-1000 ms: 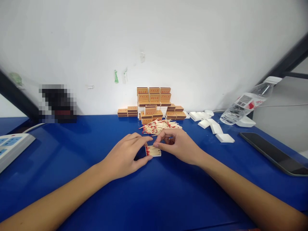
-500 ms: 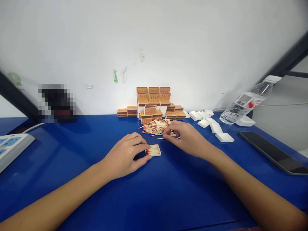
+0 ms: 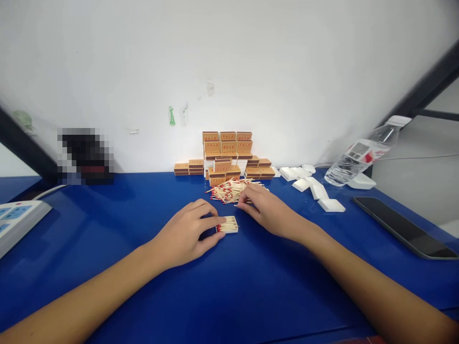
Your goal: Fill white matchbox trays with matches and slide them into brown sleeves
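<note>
The left hand (image 3: 184, 235) is resting on the blue table (image 3: 251, 286), with thumb and forefinger closing on the left end of a small open tray of matches (image 3: 228, 224) and holding it flat near the table's middle. The tray's long axis is running left to right, and the matches in it are lying the same way, red heads pointing left toward that hand. Just beyond and to the right, the right hand (image 3: 267, 210) is curling its fingers down onto the near edge of a pile of loose matches (image 3: 226, 190); I cannot tell whether it is pinching any. Behind the pile, stacked matchboxes (image 3: 225, 148) are standing against the wall, and empty white trays (image 3: 317, 191) are lying to the right.
</note>
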Available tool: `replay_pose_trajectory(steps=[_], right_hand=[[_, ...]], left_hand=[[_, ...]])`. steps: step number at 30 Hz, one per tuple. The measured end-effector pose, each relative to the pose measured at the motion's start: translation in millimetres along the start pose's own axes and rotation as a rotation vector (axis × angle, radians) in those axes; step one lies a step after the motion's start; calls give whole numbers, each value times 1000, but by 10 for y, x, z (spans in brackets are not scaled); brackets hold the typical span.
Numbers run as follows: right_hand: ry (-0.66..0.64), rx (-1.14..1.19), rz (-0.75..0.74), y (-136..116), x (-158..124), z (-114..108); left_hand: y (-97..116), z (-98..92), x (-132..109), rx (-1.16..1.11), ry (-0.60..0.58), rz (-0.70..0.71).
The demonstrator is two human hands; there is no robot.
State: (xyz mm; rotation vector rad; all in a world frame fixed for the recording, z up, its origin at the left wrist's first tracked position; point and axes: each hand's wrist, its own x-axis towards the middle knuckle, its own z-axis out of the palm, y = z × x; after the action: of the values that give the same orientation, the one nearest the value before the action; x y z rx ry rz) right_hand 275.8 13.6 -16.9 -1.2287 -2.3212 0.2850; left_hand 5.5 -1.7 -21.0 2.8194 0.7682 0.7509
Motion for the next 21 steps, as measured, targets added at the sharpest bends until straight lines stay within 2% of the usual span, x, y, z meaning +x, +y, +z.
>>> replay_pose_trajectory(steps=[5, 10, 16, 21], right_hand=[[92, 101, 31, -82, -11, -70], [103, 140, -57, -187, -15, -57], [143, 453, 150, -301, -1, -17], [84, 623, 223, -321, 17, 49]], left_hand=[[-2, -5, 2, -5, -9, -14], [-10, 1, -6, 31, -3, -33], [-18, 19, -16, 40, 5, -54], [-9, 12, -18, 33, 10, -66]])
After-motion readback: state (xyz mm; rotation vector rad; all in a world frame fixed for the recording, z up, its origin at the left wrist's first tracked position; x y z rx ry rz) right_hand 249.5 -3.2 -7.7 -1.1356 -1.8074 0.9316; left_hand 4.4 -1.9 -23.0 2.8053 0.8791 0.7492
